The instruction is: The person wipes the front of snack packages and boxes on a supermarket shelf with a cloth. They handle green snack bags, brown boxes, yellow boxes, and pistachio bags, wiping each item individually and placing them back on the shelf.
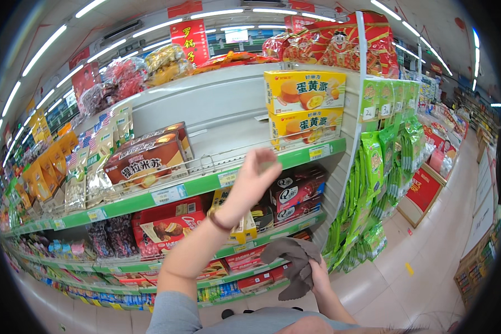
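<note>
Two bare hands work at a supermarket shelf (131,201) edged in green, seen from above. On the left, orange pouches (45,171) stand in a row, followed by pale pouches (97,161) with green markings and a pair of brown boxes (150,158) set behind a low wire rail (205,165). Below the brown boxes, red boxes (170,227) fill part of the next level down.

At center, the person's left arm, in a short grey sleeve (175,313), stretches up and away. A bracelet (219,220) circles the wrist. The left hand (259,173) is raised in front of the shelf's edge, its fingers loosely curled; whether the fingertips meet, or touch the rail, cannot be told. Beneath it and to the right, dark boxes (298,193) sit on the lower level.

Just right of center, two yellow boxes (306,106) are stacked at the shelf's end. Nearer the person and lower, a grey-brown cloth (296,260) hangs in folds from the right hand (319,276), which grips it between thumb and fingers. Farther right, green packets (373,167) hang in columns beside a pale tiled floor (384,284), with brown cartons (473,275) at the far right.
</note>
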The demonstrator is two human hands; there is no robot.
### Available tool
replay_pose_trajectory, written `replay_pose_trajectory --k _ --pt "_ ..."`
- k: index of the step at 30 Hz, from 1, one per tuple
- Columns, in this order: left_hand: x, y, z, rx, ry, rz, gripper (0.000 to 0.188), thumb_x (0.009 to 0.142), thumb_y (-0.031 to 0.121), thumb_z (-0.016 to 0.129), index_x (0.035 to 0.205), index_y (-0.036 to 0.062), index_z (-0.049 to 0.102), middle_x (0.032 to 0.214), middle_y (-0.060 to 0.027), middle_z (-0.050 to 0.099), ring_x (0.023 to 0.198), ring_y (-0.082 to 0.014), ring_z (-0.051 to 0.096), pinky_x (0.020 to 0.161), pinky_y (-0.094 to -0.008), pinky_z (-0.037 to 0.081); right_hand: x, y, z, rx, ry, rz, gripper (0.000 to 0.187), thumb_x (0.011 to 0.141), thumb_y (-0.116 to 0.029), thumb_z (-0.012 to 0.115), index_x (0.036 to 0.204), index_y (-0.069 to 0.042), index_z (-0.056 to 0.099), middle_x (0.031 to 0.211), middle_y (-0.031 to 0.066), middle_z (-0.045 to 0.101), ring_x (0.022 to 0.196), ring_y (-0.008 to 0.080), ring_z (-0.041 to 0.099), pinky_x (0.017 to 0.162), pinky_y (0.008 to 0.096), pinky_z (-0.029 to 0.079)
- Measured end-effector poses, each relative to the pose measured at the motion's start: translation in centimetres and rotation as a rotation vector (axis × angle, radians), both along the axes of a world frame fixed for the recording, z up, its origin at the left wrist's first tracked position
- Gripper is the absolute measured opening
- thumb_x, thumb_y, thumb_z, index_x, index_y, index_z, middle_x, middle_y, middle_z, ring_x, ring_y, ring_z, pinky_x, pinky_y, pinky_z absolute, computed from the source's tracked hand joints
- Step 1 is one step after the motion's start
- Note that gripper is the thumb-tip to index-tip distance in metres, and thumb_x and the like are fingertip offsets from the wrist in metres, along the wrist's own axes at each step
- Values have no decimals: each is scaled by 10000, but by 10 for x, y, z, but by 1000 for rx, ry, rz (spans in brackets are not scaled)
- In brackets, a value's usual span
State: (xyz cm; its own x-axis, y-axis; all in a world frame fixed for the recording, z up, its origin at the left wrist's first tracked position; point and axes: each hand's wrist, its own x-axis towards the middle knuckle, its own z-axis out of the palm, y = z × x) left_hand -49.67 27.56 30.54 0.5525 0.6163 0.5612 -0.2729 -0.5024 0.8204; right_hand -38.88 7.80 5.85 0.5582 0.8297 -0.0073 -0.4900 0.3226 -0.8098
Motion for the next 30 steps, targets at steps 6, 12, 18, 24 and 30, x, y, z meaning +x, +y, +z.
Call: replay_pose_trajectory --k 6,12,18,24,30 --pt "67 93 80 173 125 406 916 771 358 771 1399 -56 249 1426 -239 362 1332 -298 369 1081 -393 336 -4 -33 -12 -130 91 -15 369 935 -106 496 1296 -28 474 1210 98 565 1090 198 555 935 324 451" --pt "96 122 107 -15 108 55 1026 750 316 798 1410 -112 140 1332 -213 483 1220 -250 488 1069 -404 297 -7 -59 -7 -164 54 -41 392 963 -183 520 1314 -23 444 1211 104 560 1084 191 551 941 320 450" --pt "97 138 108 23 64 -32 803 742 186 795 1305 -60 279 1084 -126 609 881 -171 638 856 -330 458 -4 -64 -27 -171 92 63 520 998 -335 469 1393 -13 366 1291 130 527 1145 227 538 993 358 434" --pt "48 65 102 19 -268 103 654 763 107 765 1240 -16 335 1040 -128 589 887 -172 628 775 -296 505 -2 -61 -4 -73 291 152 503 1003 -335 419 1387 -13 379 1309 142 528 1162 246 547 993 392 450" --pt "-40 -1 38 124 -458 84 715 764 96 774 1301 10 310 1229 -138 504 1128 -227 541 958 -349 460 5 -54 22 -55 42 40 424 965 -159 494 1353 -8 410 1284 133 546 1126 244 574 959 380 480"
